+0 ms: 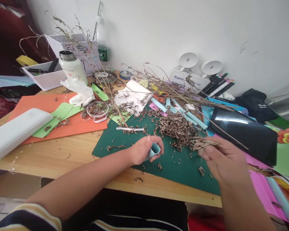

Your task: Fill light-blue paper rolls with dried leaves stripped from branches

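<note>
My left hand [144,149] is wrapped round a light blue paper tube [155,148], whose open end faces up. Between the fingertips of my right hand [221,157] is a pinch of dried leaves [203,144], apart from the tube. A heap of dried leaves [177,128] lies on the green mat [139,130] between and beyond my hands. Behind the heap are several light blue paper rolls [196,120]. Loose leaf bits lie scattered over the mat, and a narrow white paper strip [130,129] rests near its left part.
Long dry stems [183,93] stretch across the back right, reaching over a black tablet [245,134]. On the left are orange paper [86,125], a white oblong case [19,131], a pale bottle [73,69] without a lid and a small clear bowl [97,109] of leaf bits.
</note>
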Demonstrator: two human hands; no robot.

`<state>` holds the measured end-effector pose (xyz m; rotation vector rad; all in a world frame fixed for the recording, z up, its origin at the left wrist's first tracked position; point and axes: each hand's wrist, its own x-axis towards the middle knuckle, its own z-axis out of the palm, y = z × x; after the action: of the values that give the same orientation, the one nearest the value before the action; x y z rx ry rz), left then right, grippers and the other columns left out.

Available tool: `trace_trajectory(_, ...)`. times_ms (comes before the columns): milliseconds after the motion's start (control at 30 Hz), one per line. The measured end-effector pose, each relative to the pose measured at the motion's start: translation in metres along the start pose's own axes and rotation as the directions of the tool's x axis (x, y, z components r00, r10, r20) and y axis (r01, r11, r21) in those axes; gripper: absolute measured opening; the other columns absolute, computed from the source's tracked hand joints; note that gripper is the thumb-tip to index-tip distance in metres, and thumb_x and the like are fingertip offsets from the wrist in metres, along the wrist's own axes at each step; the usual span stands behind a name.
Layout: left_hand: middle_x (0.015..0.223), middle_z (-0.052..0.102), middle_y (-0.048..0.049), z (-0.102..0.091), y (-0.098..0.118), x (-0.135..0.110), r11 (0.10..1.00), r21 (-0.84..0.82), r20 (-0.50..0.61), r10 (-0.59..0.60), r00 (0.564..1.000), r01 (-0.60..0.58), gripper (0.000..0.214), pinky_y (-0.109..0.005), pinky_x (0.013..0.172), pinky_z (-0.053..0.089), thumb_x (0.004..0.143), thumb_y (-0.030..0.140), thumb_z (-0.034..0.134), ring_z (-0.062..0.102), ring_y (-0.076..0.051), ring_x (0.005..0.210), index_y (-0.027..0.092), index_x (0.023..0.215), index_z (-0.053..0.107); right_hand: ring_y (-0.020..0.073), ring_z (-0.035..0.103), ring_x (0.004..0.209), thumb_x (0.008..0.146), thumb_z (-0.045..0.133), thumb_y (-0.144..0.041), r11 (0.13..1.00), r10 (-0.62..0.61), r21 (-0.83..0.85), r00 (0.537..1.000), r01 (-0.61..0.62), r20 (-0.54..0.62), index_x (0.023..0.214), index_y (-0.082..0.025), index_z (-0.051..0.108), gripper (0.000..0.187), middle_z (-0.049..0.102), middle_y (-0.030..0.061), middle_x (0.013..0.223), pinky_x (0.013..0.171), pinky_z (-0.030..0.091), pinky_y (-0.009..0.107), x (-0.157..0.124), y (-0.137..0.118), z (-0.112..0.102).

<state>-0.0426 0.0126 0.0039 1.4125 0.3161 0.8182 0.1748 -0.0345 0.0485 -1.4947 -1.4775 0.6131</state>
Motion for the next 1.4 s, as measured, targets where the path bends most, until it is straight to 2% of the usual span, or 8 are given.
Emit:
trace_trajectory(100, 0.045, 0.039, 0.0033, 0.001, -0.001, -0.001, 0.999, -0.027, -0.01, -0.02, 1.0, 0.02, 0.068, -0.021, 0.043, 0.032, 0.073, 0.069, 0.01, 0.035, -0.008, 0.039, 0.012, 0.071, 0.046, 0.0131, 0.054, 0.053, 0.071, 0.059, -0.039, 0.959, -0.024, 0.284, 0.985, -0.025, 0.168, 0.082, -0.029, 0.06, 0.016, 0.061, -0.001, 0.062, 0.045, 0.043, 0.026, 0.0, -0.005, 0.029)
trace_trajectory(200, 0.047, 0.039, 0.0032, 0.0, -0.004, -0.002, 0.999, -0.041, 0.005, -0.034, 0.999, 0.034, 0.067, -0.021, 0.042, 0.032, 0.072, 0.07, 0.012, 0.036, -0.007, 0.039, 0.012, 0.073, 0.045, 0.0147, 0.058, 0.07, 0.076, 0.055, -0.029, 0.966, -0.161, 0.239, 0.947, 0.094, 0.279, 0.087, -0.029, 0.061, 0.013, 0.062, 0.0015, 0.076, 0.057, 0.049, 0.027, 0.0, -0.017, 0.049)
trace_trajectory(333, 0.05, 0.04, 0.0033, -0.001, -0.006, -0.003, 0.999, -0.042, 0.02, -0.017, 1.0, 0.018, 0.067, -0.02, 0.041, 0.033, 0.07, 0.072, 0.017, 0.036, -0.006, 0.039, 0.012, 0.077, 0.043, 0.0166, 0.055, 0.088, 0.076, 0.054, -0.02, 0.942, -0.333, 0.138, 0.901, 0.306, 0.277, 0.083, -0.027, 0.064, 0.014, 0.057, 0.0043, 0.094, 0.067, 0.05, 0.027, -0.001, -0.031, 0.063)
trace_trajectory(700, 0.05, 0.039, 0.0047, 0.001, 0.0, -0.002, 0.992, -0.107, 0.024, -0.068, 0.997, 0.07, 0.045, -0.019, 0.043, 0.032, 0.078, 0.056, 0.036, 0.036, -0.004, 0.041, 0.013, 0.064, 0.04, 0.0175, 0.05, 0.094, 0.075, 0.051, -0.014, 0.911, -0.412, 0.109, 0.86, 0.399, 0.301, 0.094, -0.027, 0.051, 0.023, 0.049, 0.006, 0.1, 0.07, 0.049, 0.031, 0.002, -0.027, 0.07)
trace_trajectory(833, 0.051, 0.038, 0.0051, 0.001, -0.001, -0.002, 0.988, -0.13, 0.019, -0.079, 0.997, 0.081, 0.035, -0.019, 0.043, 0.032, 0.079, 0.046, 0.037, 0.036, -0.004, 0.041, 0.014, 0.064, 0.039, 0.0137, 0.052, 0.074, 0.074, 0.052, -0.009, 0.827, -0.538, 0.011, 0.786, 0.562, 0.304, 0.083, -0.025, 0.051, 0.019, 0.05, 0.0024, 0.08, 0.062, 0.048, 0.028, 0.004, -0.029, 0.065)
trace_trajectory(1000, 0.05, 0.038, 0.0052, 0.0, 0.001, -0.002, 0.985, -0.148, 0.029, -0.083, 0.996, 0.087, 0.025, -0.019, 0.044, 0.032, 0.079, 0.035, 0.037, 0.037, -0.005, 0.041, 0.015, 0.064, 0.037, 0.0155, 0.053, 0.071, 0.073, 0.052, -0.012, 0.672, -0.66, -0.076, 0.643, 0.736, 0.388, 0.088, -0.023, 0.053, 0.019, 0.056, 0.0045, 0.079, 0.062, 0.046, 0.03, 0.006, -0.037, 0.056)
trace_trajectory(1167, 0.05, 0.039, 0.0048, 0.001, 0.0, -0.003, 0.99, -0.13, 0.01, -0.051, 0.999, 0.052, 0.039, -0.019, 0.043, 0.032, 0.08, 0.051, 0.033, 0.036, -0.005, 0.041, 0.014, 0.069, 0.041, 0.0148, 0.056, 0.071, 0.072, 0.055, -0.009, 0.556, -0.696, -0.125, 0.543, 0.822, 0.47, 0.09, -0.02, 0.054, 0.022, 0.061, 0.0048, 0.079, 0.064, 0.046, 0.03, 0.008, -0.039, 0.052)
trace_trajectory(1400, 0.051, 0.039, 0.0042, 0.001, 0.001, -0.004, 0.999, -0.035, 0.039, -0.019, 0.999, 0.02, 0.061, -0.02, 0.043, 0.033, 0.074, 0.068, 0.016, 0.036, -0.006, 0.041, 0.013, 0.075, 0.042, 0.0144, 0.056, 0.07, 0.074, 0.052, -0.008, 0.51, -0.669, -0.129, 0.486, 0.851, 0.563, 0.09, -0.021, 0.056, 0.021, 0.063, 0.0035, 0.078, 0.065, 0.044, 0.031, 0.013, -0.045, 0.047)
